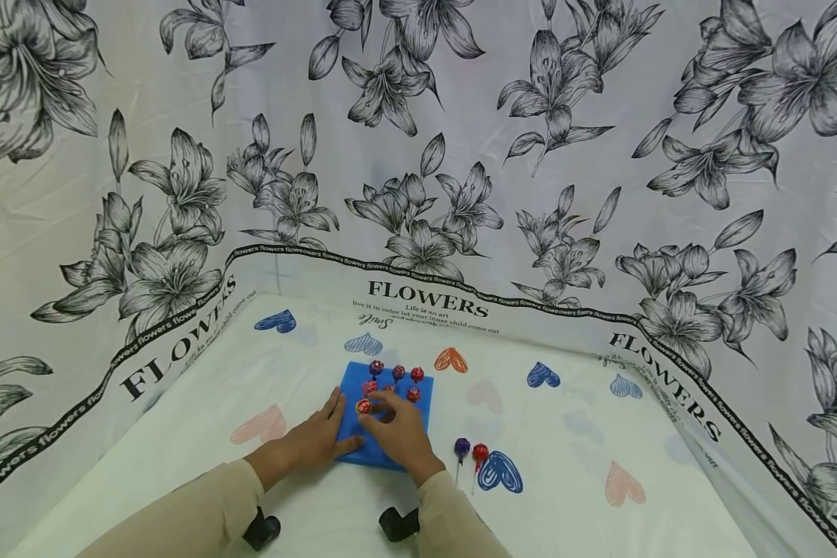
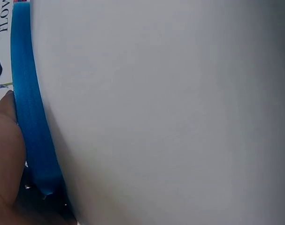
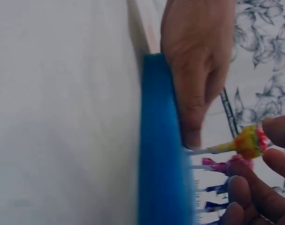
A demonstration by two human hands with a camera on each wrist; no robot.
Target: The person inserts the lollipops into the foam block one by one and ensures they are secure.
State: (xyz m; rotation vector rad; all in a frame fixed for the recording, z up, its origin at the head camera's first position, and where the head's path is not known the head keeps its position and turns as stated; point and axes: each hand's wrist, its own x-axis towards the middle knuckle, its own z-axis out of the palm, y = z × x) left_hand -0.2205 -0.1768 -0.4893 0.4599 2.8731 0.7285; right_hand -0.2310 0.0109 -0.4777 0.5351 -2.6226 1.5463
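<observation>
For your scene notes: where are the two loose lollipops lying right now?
In the head view, the two loose lollipops lie on the tablecloth, right of the blue foam block, beside the right hand.

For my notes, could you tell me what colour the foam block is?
The foam block is bright blue, clearest in the head view.

A blue foam block [image 1: 390,434] lies flat on the table, several wrapped lollipops standing upright in it on their sticks; a yellow-and-red lollipop [image 1: 363,406] stands at its near-left, stick in the foam; two more lollipops, one purple [image 1: 463,446], one red [image 1: 480,452], lie just beside the block's right edge.
</observation>
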